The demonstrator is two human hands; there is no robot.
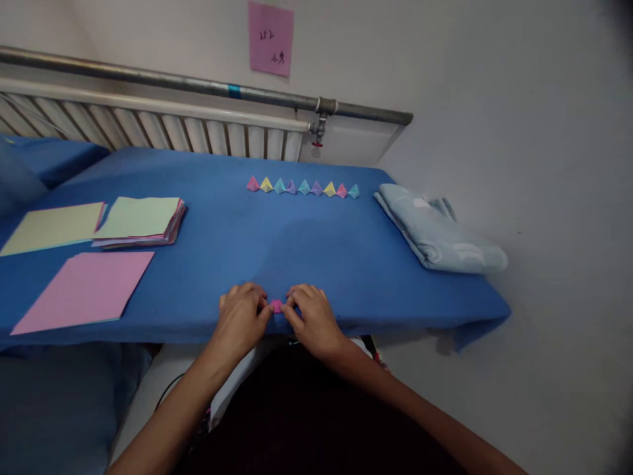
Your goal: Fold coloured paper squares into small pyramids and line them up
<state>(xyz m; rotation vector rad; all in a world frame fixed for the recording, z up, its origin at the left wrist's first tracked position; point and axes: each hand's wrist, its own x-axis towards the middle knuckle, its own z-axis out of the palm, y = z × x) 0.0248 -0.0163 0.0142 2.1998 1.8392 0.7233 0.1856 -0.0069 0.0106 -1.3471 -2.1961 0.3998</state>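
Note:
Between my two hands, at the front edge of the blue-covered table (pixel 222 244), is a small bright pink piece of folded paper (pixel 276 306). My left hand (pixel 243 309) pinches its left side between thumb and fingers. On the other side, my right hand (pixel 310 313) grips the right end in the same way. The fingers cover parts of the paper, so its full shape is hidden. Farther back lies a row of several small folded paper pieces (pixel 304 187) in pink, yellow, teal and purple.
To the left are a stack of coloured paper (pixel 141 218), pale yellow sheets (pixel 54 225) and pink sheets (pixel 86 288). A folded light-blue cloth (pixel 438 231) lies at the right end. Behind the table run a radiator (pixel 198 135) and a metal pipe (pixel 173 80); a pink note (pixel 270 36) hangs above.

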